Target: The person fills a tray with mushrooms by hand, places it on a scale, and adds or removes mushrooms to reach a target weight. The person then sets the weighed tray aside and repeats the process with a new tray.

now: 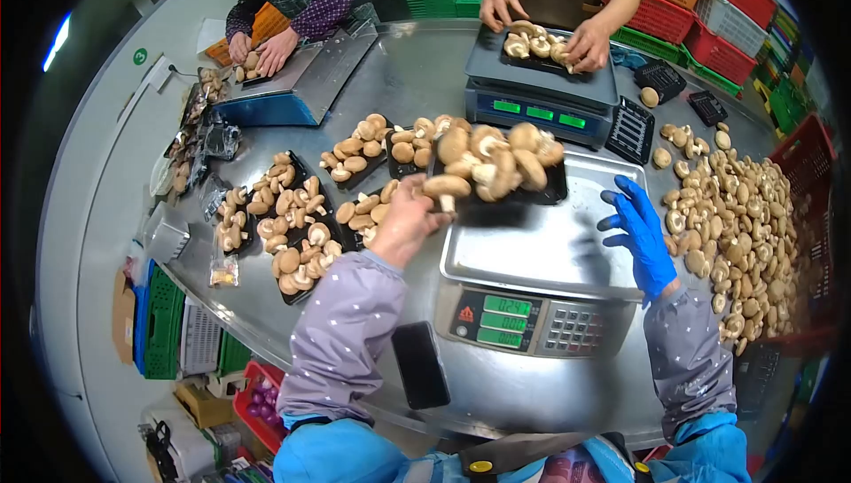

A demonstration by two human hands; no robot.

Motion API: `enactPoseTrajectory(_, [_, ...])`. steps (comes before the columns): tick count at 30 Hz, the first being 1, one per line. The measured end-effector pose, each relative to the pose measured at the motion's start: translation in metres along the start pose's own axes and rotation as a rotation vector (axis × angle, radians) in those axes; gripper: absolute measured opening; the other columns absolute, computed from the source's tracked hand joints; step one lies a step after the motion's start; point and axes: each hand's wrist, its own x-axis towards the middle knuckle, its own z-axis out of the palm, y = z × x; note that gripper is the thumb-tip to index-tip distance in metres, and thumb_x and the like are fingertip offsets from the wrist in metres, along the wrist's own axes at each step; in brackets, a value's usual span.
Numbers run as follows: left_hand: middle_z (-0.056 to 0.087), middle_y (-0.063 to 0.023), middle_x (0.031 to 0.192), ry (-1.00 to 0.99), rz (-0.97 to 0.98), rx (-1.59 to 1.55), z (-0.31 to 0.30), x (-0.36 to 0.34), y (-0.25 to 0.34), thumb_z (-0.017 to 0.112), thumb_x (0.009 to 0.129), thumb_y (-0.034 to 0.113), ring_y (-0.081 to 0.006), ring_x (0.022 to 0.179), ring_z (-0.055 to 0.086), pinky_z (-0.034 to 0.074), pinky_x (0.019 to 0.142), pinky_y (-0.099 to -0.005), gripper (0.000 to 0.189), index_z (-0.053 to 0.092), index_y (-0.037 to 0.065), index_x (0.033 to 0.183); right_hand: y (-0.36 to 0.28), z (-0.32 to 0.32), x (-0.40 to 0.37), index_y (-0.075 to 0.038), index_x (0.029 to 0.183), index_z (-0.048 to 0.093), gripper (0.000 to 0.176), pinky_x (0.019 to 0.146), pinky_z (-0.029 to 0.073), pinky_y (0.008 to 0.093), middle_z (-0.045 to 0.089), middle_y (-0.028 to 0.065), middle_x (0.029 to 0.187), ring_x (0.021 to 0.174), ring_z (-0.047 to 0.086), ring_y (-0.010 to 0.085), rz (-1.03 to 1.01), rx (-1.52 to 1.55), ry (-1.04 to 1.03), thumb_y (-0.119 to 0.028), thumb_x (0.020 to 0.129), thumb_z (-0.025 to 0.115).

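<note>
My bare left hand [409, 220] is closed at the left end of a black tray [554, 183] heaped with brown mushrooms [496, 159], which is tilted above the back left of the near scale's steel pan [567, 257]. One mushroom [446, 189] lies right by its fingers. My right hand [640, 237], in a blue glove, is held over the right edge of the pan, its fingers spread and nothing in them. Green digits glow on the scale's display [505, 320].
Filled mushroom trays [297, 222] stand left of the scale. A big mushroom pile [740, 235] lies at right, near empty black trays [631, 130]. A phone [420, 365] lies in front. Across the table, two co-workers handle mushrooms at a second scale [541, 111] and another scale [270, 109].
</note>
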Motion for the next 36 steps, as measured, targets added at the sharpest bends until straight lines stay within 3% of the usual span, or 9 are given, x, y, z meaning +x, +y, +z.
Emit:
enactPoseTrajectory(7, [0.043,-0.021,0.109,0.249,0.177,-0.035,-0.102,0.096,0.07,0.032,0.076,-0.014,-0.03,0.089,0.053,0.054,0.066,-0.0357,0.047,0.028,-0.001,0.121,0.001,0.002,-0.004,-0.008,0.123,0.041,0.04,0.064,0.044,0.0219,0.055,0.0044,0.103,0.076,0.054,0.0093,0.065,-0.08,0.105,-0.025,0.088,0.049])
enactPoseTrajectory(10, [0.049,-0.0199,0.101,0.353,0.248,-0.057,-0.137,0.138,0.085,0.029,0.076,-0.013,-0.0255,0.075,0.056,0.053,0.059,-0.0284,0.035,0.044,-0.01,0.107,0.006,-0.007,-0.009,-0.007,0.121,0.043,0.038,0.063,0.043,0.0207,0.055,0.0041,0.1,0.074,0.053,0.0081,0.075,-0.104,0.173,-0.024,0.087,0.049])
enactPoseTrajectory(11, [0.04,-0.0197,0.109,0.279,0.19,-0.042,-0.16,0.158,0.089,0.031,0.078,-0.012,-0.0295,0.088,0.052,0.054,0.066,-0.0358,0.043,0.027,-0.001,0.119,0.01,-0.01,-0.01,-0.006,0.119,0.044,0.037,0.062,0.043,0.02,0.056,0.0036,0.098,0.072,0.052,0.0076,0.076,-0.112,0.209,-0.024,0.087,0.049])
enactPoseTrajectory(13, [0.04,-0.0188,0.108,0.316,0.276,-0.074,-0.193,0.198,0.081,0.03,0.078,-0.012,-0.0278,0.087,0.052,0.054,0.066,-0.0363,0.042,0.028,0.0,0.118,0.011,-0.013,-0.014,-0.006,0.118,0.046,0.036,0.06,0.042,0.0191,0.057,0.0028,0.095,0.07,0.051,0.0069,0.117,-0.157,0.289,-0.024,0.086,0.05])
enactPoseTrajectory(29, [0.043,-0.0198,0.099,0.365,0.214,-0.052,-0.259,0.285,0.053,0.033,0.076,-0.013,-0.033,0.085,0.052,0.057,0.067,-0.0391,0.024,0.042,-0.007,0.097,0.013,-0.017,-0.017,-0.007,0.113,0.05,0.032,0.061,0.038,0.0173,0.054,-0.0027,0.085,0.07,0.046,0.0039,0.174,-0.255,0.48,-0.021,0.084,0.052])
enactPoseTrajectory(31, [0.045,-0.0175,0.099,0.235,0.395,1.263,-0.279,0.281,0.053,0.042,0.076,-0.011,-0.0305,0.089,0.052,0.055,0.068,-0.0346,0.013,0.048,-0.01,0.088,0.013,-0.02,-0.021,-0.007,0.114,0.049,0.035,0.061,0.038,0.0185,0.054,-0.0013,0.087,0.068,0.047,0.005,0.152,-0.273,0.477,-0.025,0.084,0.052])
enactPoseTrajectory(32, [0.045,-0.0175,0.099,0.239,0.402,1.269,-0.277,0.276,0.055,0.042,0.076,-0.011,-0.0305,0.089,0.052,0.055,0.068,-0.0346,0.013,0.048,-0.01,0.088,0.012,-0.023,-0.024,-0.007,0.114,0.049,0.035,0.061,0.038,0.0185,0.054,-0.0013,0.087,0.068,0.047,0.005,0.146,-0.266,0.476,-0.025,0.084,0.052])
enactPoseTrajectory(34, [0.052,-0.0184,0.097,0.347,0.273,0.159,-0.269,0.263,0.058,0.056,0.075,-0.003,-0.0277,0.088,0.055,0.052,0.068,-0.0333,0.01,0.054,-0.009,0.083,0.008,-0.031,-0.033,-0.006,0.116,0.048,0.038,0.059,0.039,0.0201,0.055,0.0006,0.088,0.066,0.049,0.0067,0.163,-0.283,0.489,-0.028,0.084,0.052])
enactPoseTrajectory(36, [0.053,-0.0212,0.097,0.345,0.491,0.57,-0.279,0.253,0.063,0.06,0.074,0.001,-0.0277,0.087,0.056,0.051,0.069,-0.0336,0.011,0.056,-0.008,0.079,0.009,-0.048,-0.046,-0.006,0.115,0.048,0.037,0.058,0.04,0.0203,0.056,0.0013,0.088,0.065,0.05,0.007,0.129,-0.304,0.501,-0.026,0.084,0.051])
